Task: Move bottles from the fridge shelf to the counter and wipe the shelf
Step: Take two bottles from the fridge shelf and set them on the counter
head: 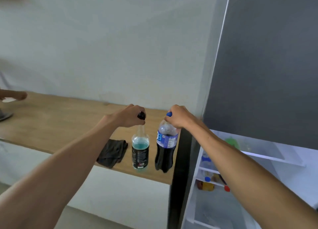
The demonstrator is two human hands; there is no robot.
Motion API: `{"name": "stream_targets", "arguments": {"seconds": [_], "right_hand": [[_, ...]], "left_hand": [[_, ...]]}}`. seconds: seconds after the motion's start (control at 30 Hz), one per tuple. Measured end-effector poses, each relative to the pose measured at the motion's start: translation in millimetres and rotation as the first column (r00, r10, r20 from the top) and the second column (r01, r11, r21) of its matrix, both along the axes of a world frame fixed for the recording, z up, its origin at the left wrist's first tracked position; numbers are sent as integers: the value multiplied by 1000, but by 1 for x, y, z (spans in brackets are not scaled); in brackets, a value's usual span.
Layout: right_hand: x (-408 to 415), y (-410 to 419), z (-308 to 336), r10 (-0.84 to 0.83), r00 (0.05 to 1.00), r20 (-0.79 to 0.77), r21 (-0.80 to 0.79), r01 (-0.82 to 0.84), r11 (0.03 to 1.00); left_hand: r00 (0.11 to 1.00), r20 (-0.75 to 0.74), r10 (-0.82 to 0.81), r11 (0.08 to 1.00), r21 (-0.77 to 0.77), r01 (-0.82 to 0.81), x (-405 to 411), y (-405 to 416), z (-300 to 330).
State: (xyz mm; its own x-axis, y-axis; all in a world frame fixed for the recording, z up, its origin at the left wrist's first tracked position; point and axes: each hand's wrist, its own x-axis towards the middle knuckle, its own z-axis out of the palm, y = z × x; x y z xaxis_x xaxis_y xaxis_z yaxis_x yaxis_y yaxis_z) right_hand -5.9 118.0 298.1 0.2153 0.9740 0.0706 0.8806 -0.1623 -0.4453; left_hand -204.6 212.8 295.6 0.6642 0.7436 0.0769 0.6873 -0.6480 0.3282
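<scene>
My left hand (pixel 129 115) grips the black cap of a clear bottle of teal liquid (pixel 140 152) with a black label. My right hand (pixel 178 116) grips the blue-capped neck of a dark cola bottle (pixel 165 148). Both bottles hang upright side by side at the near right end of the wooden counter (pixel 60 123); whether their bases touch it I cannot tell. A dark grey cloth (pixel 112 153) lies folded on the counter just left of the teal bottle. The open fridge (pixel 258 73) stands to the right, its white shelf (pixel 275 158) below my right arm.
Fridge door racks (pixel 209 170) hold several bottles and jars. A green item (pixel 232 142) sits at the back of the shelf. Another person's hand (pixel 13 96) rests on the counter's far left, beside a grey dish (pixel 5 116). A white wall backs the counter.
</scene>
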Motion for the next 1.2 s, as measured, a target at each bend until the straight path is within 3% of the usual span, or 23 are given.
{"name": "stream_targets", "arguments": {"seconds": [0.3,0.43,0.63,0.8,0.97,1.2], "right_hand": [[-4,108,-21,-116,983,143,-35,122,992],[4,146,-37,-157,981,113,-40,163,986],[18,179,-53,-227,973,32,-11,227,974],[23,182,-60,-214,977,12,28,214,977],[24,172,-65,-192,980,48,52,189,981],[13,156,-50,-220,976,-9,88,220,972]], "left_hand": [[998,47,-39,999,15,39,11,120,-50],[987,156,-35,999,-10,37,24,161,-60],[977,206,-55,995,-75,71,45,205,-66],[961,266,-74,995,-47,89,54,213,-75],[973,202,-114,993,41,108,45,215,-84],[990,138,-20,997,75,10,36,194,-76]]}}
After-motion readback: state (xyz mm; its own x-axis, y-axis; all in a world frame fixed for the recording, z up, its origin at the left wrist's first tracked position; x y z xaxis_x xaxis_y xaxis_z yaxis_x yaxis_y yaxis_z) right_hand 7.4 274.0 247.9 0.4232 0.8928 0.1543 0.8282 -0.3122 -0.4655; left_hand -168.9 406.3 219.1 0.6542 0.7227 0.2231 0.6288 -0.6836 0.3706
